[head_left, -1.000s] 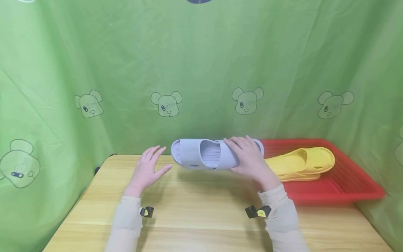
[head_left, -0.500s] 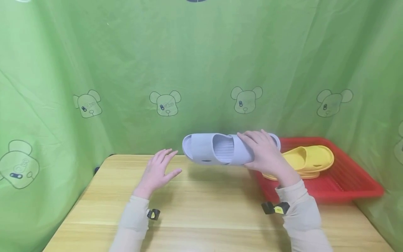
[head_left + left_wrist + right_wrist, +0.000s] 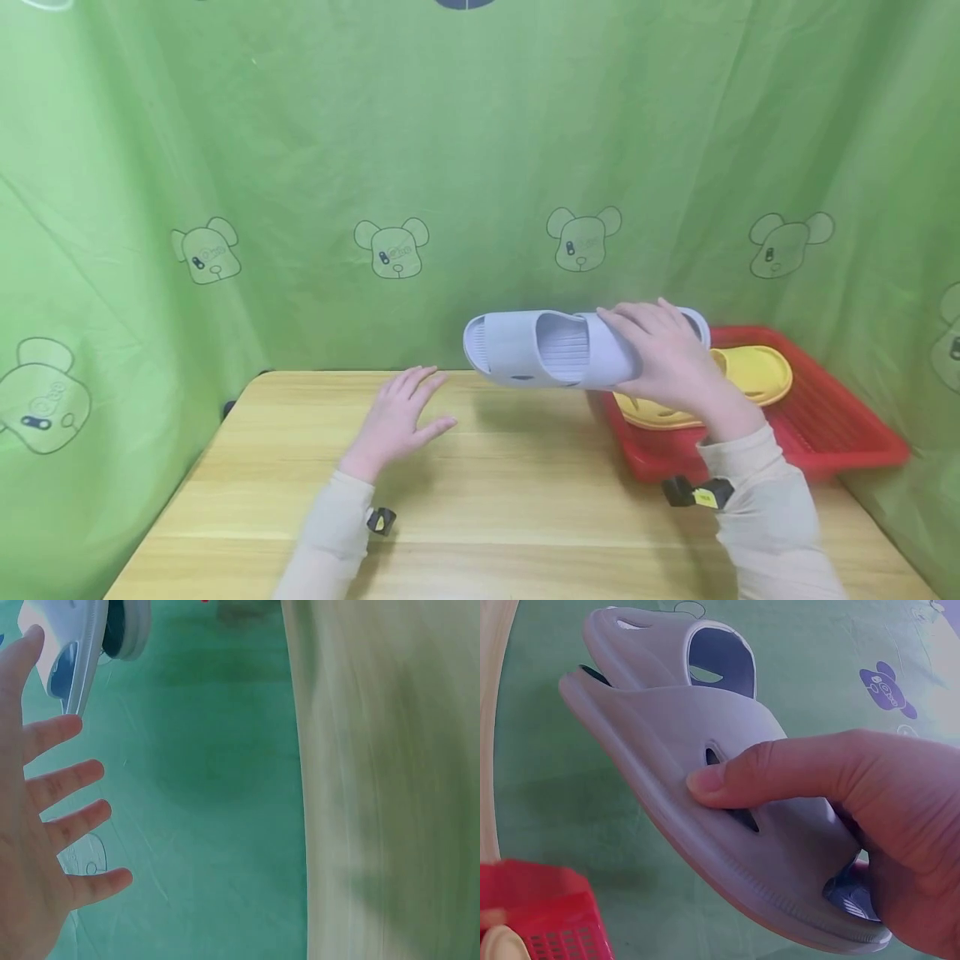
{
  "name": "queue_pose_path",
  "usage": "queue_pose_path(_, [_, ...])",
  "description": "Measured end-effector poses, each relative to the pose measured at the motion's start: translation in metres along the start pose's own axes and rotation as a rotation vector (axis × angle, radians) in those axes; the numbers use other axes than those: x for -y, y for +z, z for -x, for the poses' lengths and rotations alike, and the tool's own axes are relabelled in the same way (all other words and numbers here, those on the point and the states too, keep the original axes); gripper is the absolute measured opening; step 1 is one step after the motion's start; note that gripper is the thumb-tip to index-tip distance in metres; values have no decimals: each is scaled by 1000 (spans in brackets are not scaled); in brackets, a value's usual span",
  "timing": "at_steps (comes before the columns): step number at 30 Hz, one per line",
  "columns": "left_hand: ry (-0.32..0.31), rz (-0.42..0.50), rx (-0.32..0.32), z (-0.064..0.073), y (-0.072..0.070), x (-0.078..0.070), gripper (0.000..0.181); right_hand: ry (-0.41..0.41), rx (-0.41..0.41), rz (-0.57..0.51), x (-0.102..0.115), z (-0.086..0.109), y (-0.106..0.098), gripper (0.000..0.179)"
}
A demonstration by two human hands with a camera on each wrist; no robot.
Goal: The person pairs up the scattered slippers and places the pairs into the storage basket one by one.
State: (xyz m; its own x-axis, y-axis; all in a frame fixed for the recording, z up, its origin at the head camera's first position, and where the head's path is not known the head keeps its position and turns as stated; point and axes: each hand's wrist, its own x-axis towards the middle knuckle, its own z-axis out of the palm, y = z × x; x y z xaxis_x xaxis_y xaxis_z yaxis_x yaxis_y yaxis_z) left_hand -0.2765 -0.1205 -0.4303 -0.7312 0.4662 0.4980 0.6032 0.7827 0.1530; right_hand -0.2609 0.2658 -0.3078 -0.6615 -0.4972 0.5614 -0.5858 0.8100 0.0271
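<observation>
My right hand [image 3: 671, 358] grips a pair of pale lavender-blue slide slippers [image 3: 513, 346], held sideways above the back of the table. In the right wrist view its thumb [image 3: 735, 780] presses on the slotted strap of the nearer slipper [image 3: 652, 742]. The second slipper [image 3: 641, 645] overlaps behind, pointing the other way. My left hand [image 3: 397, 421] is raised left of the pair with fingers spread, holding nothing. The left wrist view shows that hand [image 3: 37, 817] with part of a slipper [image 3: 67, 637] beyond the thumb.
A red plastic basket [image 3: 847, 446] stands on the right of the wooden table [image 3: 487, 517]. Yellow slippers [image 3: 757, 375] lie in it, partly hidden by my right hand and wrist. Behind the table hangs a green curtain [image 3: 480, 150] with bear-face prints.
My right hand has carried the lavender-blue slippers rightward and slightly up, so they now overlap the basket's left part in the head view. My left hand has also shifted right, still apart from them.
</observation>
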Motion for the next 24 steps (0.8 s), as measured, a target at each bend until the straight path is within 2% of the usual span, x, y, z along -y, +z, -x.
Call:
queue_pose_path(7, [23, 6, 3, -1, 8, -6, 72, -13, 7, 12, -10, 8, -12, 96])
queue_pose_path(13, [65, -24, -2, -2, 13, -12, 73, -22, -6, 44, -19, 14, -19, 95])
queue_pose_path(24, [121, -34, 17, -4, 19, -28, 70, 2, 27, 51, -34, 26, -34, 95])
